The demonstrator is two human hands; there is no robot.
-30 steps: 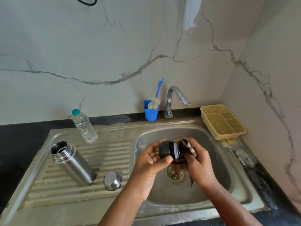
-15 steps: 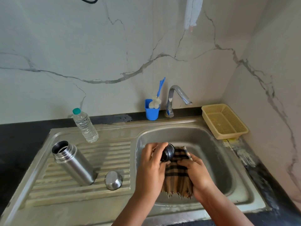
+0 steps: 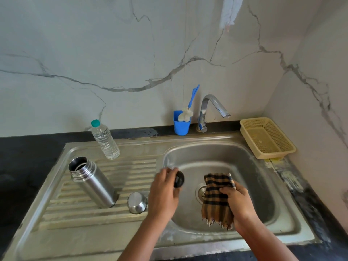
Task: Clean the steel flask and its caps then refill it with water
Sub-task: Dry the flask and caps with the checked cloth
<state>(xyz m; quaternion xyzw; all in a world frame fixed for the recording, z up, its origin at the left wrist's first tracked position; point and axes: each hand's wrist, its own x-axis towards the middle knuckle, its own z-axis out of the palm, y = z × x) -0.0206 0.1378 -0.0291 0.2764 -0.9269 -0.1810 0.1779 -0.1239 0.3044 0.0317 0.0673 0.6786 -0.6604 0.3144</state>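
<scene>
The open steel flask [image 3: 92,182] stands upright on the ribbed drainboard at the left. A steel cup cap [image 3: 137,202] sits upside down just right of it. My left hand [image 3: 164,193] holds the black inner cap [image 3: 178,179] over the basin's left edge. My right hand [image 3: 238,202] grips a brown checked cloth [image 3: 216,198] above the drain, apart from the black cap. A clear plastic water bottle [image 3: 105,140] with a teal lid stands behind the flask.
The steel sink basin [image 3: 250,166] lies under both hands, with a chrome tap [image 3: 211,110] behind it. A blue cup with a brush [image 3: 181,123] stands left of the tap. A yellow plastic basket [image 3: 267,137] sits at the right corner by the wall.
The hands have separated. My left hand carried the black cap leftward toward the drainboard, and my right hand drew the cloth away to the right over the drain.
</scene>
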